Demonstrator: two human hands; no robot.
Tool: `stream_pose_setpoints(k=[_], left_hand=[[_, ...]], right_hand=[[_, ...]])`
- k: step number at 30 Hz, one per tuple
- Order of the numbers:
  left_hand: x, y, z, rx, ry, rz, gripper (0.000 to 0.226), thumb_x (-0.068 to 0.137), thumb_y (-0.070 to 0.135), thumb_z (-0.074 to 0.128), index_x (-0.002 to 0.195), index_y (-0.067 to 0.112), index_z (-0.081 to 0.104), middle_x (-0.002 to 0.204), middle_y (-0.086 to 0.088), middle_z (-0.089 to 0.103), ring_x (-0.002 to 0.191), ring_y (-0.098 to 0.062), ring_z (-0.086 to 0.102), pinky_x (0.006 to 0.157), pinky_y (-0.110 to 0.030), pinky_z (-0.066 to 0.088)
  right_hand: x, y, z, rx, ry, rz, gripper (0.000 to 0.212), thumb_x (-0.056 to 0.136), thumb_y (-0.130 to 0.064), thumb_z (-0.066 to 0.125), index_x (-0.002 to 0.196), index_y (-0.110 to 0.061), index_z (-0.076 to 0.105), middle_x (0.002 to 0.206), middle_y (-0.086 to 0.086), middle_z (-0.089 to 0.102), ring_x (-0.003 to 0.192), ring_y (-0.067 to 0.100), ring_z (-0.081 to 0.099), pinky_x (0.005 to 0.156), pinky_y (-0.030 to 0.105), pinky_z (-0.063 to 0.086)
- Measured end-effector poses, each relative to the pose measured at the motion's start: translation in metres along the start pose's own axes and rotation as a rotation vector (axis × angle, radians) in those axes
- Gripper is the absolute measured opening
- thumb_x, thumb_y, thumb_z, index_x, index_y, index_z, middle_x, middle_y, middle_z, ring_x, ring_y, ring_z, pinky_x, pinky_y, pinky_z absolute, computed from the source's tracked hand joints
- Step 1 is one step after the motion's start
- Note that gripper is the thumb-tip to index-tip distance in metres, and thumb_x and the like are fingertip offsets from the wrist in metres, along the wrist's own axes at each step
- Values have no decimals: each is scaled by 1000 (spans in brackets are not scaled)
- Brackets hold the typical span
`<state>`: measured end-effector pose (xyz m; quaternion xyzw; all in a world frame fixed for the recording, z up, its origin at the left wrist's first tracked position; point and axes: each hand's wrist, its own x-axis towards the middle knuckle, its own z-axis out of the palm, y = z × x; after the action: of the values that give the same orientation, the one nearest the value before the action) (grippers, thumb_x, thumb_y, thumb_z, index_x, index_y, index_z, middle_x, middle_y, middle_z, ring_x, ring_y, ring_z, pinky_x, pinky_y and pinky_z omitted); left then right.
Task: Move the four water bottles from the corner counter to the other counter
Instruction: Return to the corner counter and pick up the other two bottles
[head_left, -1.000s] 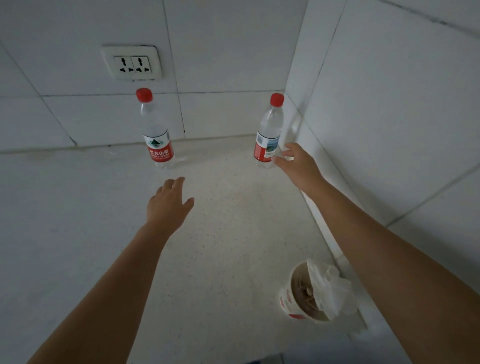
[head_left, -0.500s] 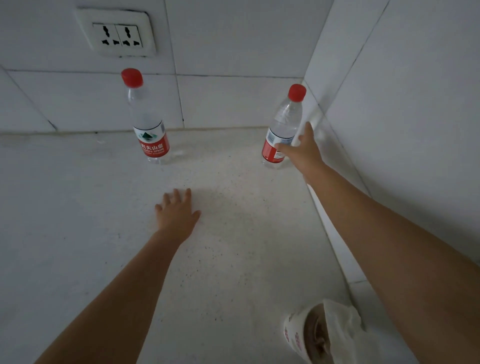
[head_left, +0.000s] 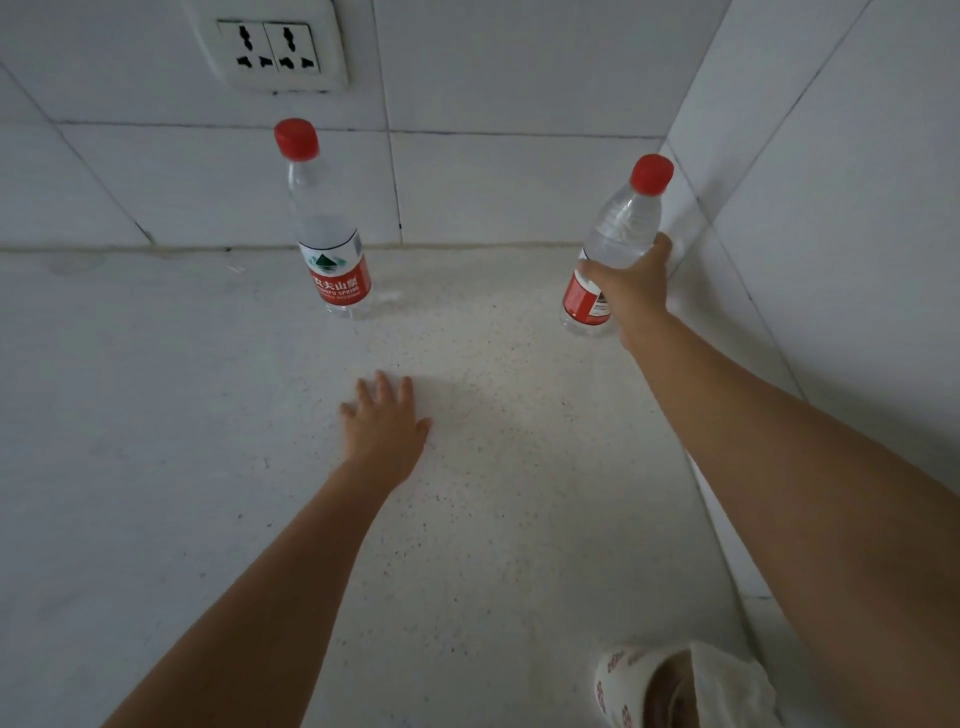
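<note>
Two clear water bottles with red caps and red labels stand on the speckled white corner counter (head_left: 467, 519). The left bottle (head_left: 328, 234) stands upright near the back wall, below the socket. The right bottle (head_left: 615, 234) leans slightly in the corner, and my right hand (head_left: 631, 291) is wrapped around its middle. My left hand (head_left: 383, 423) lies flat on the counter with fingers spread, well in front of the left bottle and not touching it.
A double wall socket (head_left: 270, 49) sits on the tiled back wall. A tiled side wall (head_left: 831, 208) closes the right side. A paper cup (head_left: 623, 686) stuffed with a crumpled tissue lies at the bottom right.
My right hand has reached the right bottle and closed around it. My left hand has dropped flat onto the counter. The view has moved closer to the corner.
</note>
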<state>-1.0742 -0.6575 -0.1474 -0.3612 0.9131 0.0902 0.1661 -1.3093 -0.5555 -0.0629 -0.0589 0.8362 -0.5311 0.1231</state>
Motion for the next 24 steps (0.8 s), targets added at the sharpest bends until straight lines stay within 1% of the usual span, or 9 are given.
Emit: stream_pose_setpoints(k=[4,7,11,12,15,19,24], left_hand=[[1,0,0,-9,-3,1,64,97,44,27,148,13,4,158,-17,-1,144,-40,2,117,-52,17],[1,-2,2,-14,5,-1,64,97,45,27,148,12,5,158,-17,-1,144,-40,2,117,-52,17],[0,-2,4,-24,14,-8,64,97,45,27,148,11,6,158,-17,-1,144,-39,2,117,-52,15],[-1,-1,3,-29,15,-10,65,97,45,27,148,11,5,158,-17,-1,144,-39,2,118,-52,13],[-2,-1,1,-38,20,-12,66,97,45,28,148,11,5,158,-17,0,145,-38,2,118,-52,9],[-4,-3,-3,-80,-3,-20,70,96,47,31,148,10,3,158,-15,0,145,-36,0,119,-51,5],[-9,-11,-3,-136,-37,-5,70,96,44,31,148,11,-2,159,-8,-7,146,-28,-7,117,-52,-1]], right_hand=[[0,0,1,-33,52,-30,72,67,-20,77,127,-13,38,125,5,52,116,23,52,97,38,46],[-7,3,-2,-39,53,-54,70,68,-20,77,127,-13,39,127,6,52,117,23,51,100,37,45],[-22,5,-7,-73,21,-108,66,68,-21,77,124,-13,42,124,5,54,114,21,52,93,32,43],[-26,6,-8,-77,8,-112,66,68,-21,77,124,-13,42,123,5,55,113,21,53,94,32,44],[-40,7,-7,-79,-32,-101,69,68,-25,78,126,-14,42,124,5,55,115,22,53,99,39,46],[-59,0,-5,5,-80,-108,74,68,-25,78,130,-16,39,128,5,53,116,22,52,100,39,46],[-80,-24,-3,179,-140,-147,70,68,-17,77,127,-14,40,123,6,55,112,20,55,95,37,49]])
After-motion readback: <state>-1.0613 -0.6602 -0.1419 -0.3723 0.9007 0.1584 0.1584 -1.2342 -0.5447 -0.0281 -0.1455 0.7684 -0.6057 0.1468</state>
